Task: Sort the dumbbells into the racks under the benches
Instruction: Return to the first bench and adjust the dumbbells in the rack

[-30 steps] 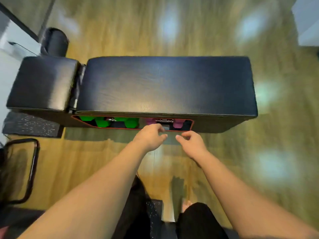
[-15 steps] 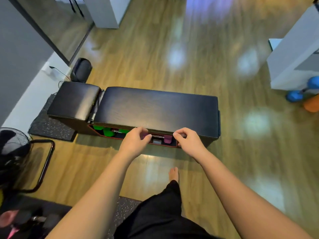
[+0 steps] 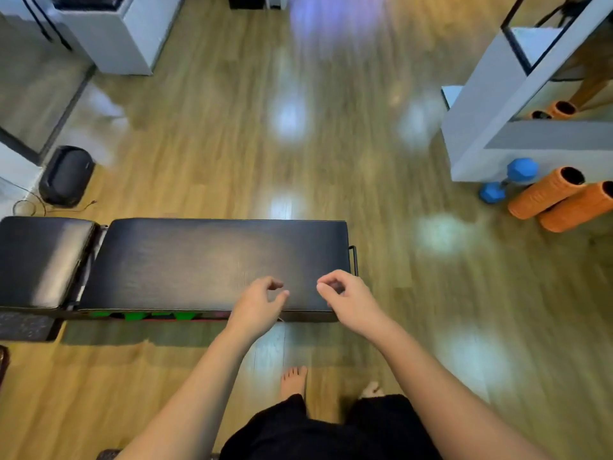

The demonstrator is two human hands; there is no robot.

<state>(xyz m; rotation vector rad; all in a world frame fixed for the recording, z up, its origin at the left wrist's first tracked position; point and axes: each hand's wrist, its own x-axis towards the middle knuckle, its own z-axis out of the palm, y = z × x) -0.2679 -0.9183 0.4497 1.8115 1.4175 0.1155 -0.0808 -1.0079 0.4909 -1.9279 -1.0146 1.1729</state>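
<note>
A black padded bench (image 3: 205, 260) lies across the floor in front of me. Under its near edge, green dumbbells (image 3: 136, 315) show in the red-trimmed rack (image 3: 172, 319); a sliver of pink (image 3: 219, 314) sits right of them. My left hand (image 3: 257, 302) hovers over the bench's near right edge, fingers loosely curled, holding nothing. My right hand (image 3: 348, 298) hangs beside it near the bench's right end, also empty with curled fingers. A blue dumbbell (image 3: 509, 179) rests on the floor at the far right against a white unit.
Two orange foam rollers (image 3: 560, 197) lie beside the blue dumbbell, under a white shelving unit (image 3: 491, 121). A black bin (image 3: 66, 175) and a cable sit at left. A white cabinet (image 3: 109, 38) stands far left. My bare feet (image 3: 293, 381) are on the wooden floor.
Both hands have lifted away from the rack opening and now hover above the bench edge. My view has risen and pulled back, bringing the blue dumbbell and rollers into sight.
</note>
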